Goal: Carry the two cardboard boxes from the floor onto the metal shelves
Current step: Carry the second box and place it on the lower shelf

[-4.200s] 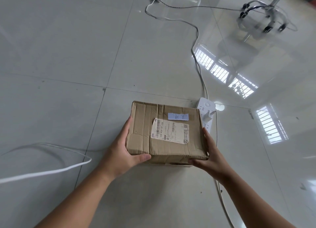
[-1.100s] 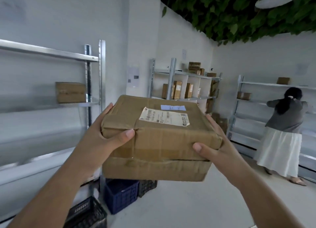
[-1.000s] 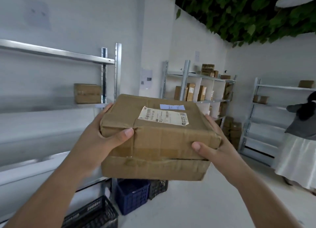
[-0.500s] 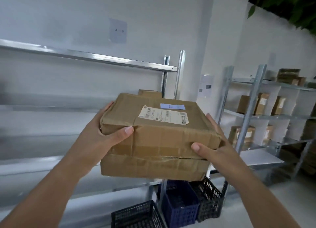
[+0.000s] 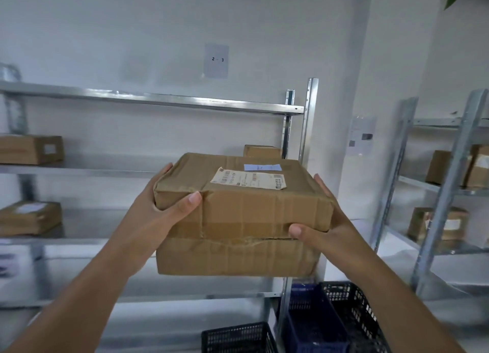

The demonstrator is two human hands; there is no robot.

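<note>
Two brown cardboard boxes are stacked and held up in front of me. The upper box carries a white shipping label and a small blue sticker; the lower box sits under it. My left hand grips the stack's left side, thumb on the upper box's front. My right hand grips the right side, thumb at the seam between the boxes. The metal shelves stand straight ahead against the white wall, with the stack at middle-shelf height.
Boxes lie on the shelves at the left, lower left and behind the stack. A second metal rack with boxes stands at the right. Black and blue crates sit on the floor below.
The boxes were lifted from the floor earlier. Over the last second my view has swung left to face the shelf unit squarely; the person at the far right has left the view. My grip is unchanged.
</note>
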